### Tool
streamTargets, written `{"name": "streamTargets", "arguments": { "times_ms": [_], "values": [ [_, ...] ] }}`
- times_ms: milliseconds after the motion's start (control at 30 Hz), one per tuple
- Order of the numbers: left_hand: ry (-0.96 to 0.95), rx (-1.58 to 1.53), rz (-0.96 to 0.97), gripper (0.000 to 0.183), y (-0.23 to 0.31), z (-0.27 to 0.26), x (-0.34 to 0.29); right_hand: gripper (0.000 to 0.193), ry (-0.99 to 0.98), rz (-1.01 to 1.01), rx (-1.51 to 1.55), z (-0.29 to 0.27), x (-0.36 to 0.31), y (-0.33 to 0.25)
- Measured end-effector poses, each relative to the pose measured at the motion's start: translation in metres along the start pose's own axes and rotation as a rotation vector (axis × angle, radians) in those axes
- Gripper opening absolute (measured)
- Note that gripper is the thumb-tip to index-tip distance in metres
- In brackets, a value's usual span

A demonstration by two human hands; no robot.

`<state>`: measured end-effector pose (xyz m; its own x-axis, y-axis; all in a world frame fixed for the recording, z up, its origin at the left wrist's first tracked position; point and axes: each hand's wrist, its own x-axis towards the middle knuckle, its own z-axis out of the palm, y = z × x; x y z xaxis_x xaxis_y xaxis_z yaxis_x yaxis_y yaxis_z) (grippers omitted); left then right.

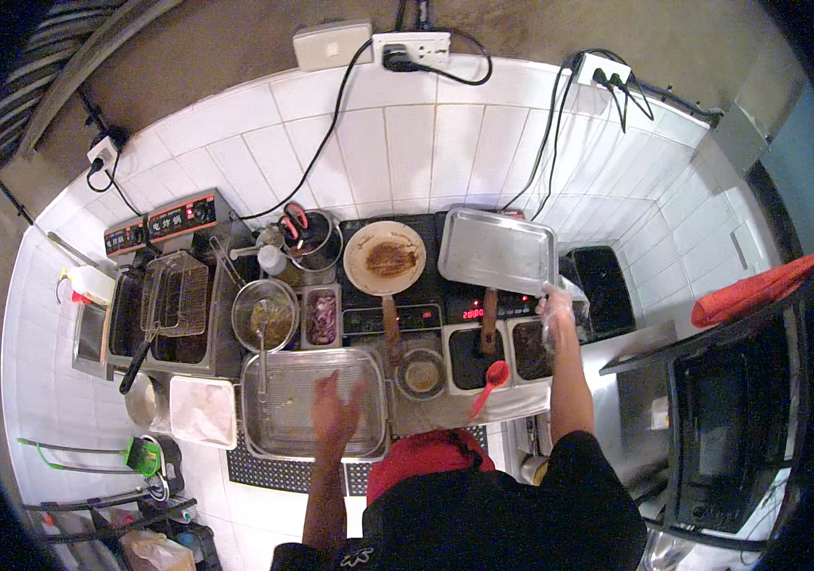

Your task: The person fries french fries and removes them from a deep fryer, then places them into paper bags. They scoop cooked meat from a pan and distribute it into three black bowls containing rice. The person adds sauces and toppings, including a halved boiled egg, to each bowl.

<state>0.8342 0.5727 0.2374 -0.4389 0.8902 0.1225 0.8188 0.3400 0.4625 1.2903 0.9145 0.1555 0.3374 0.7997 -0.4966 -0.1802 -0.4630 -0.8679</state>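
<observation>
Beneath the metal tray [499, 249], a brown handle [490, 322] crosses the cooktop [514, 306].

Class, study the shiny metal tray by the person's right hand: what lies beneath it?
Past the near edge of the metal tray, a brown handle and a red-lit control panel show. Whatever the handle joins is covered.

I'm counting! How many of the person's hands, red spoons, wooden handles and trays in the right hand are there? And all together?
Hands: 2 (left hand, right hand)
Red spoon: 1
Wooden handles: 2
Silver tray in the right hand: 1
Total: 6
</observation>
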Motion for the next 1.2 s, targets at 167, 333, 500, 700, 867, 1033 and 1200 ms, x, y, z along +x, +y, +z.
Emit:
{"name": "streamTargets", "arguments": {
  "times_ms": [167,333,500,700,867,1033,1200],
  "values": [
    [-0.443,0.074,-0.119,0.099,0.097,0.066,0.068,0.019,-0.064,-0.106,-0.005,0.027,-0.051,-0.017],
    [-0.457,0.169,-0.135,0.070,0.087,0.099,0.084,0.014,-0.246,0.096,0.204,0.115,-0.105,-0.013],
    [-0.421,0.213,-0.107,0.065,0.060,0.103,0.094,0.015,-0.416,0.091,0.187,0.190,-0.135,0.017],
    [-0.301,0.189,-0.077,0.054,0.049,0.091,0.074,0.024,-0.429,0.262,0.183,0.184,-0.145,0.023],
    [-0.125,0.104,0.090,0.038,0.028,0.074,0.045,0.028,-0.124,-0.608,-1.018,0.065,-0.141,-0.008],
    [-0.103,-0.012,-0.020,0.027,0.040,0.040,0.016,0.058,0.041,-0.865,-1.524,-0.001,-0.119,0.007],
    [0.041,-0.070,-0.164,0.021,0.040,-0.011,-0.012,0.042,0.041,-0.581,-1.681,0.018,-0.114,0.003]
  ]
}}
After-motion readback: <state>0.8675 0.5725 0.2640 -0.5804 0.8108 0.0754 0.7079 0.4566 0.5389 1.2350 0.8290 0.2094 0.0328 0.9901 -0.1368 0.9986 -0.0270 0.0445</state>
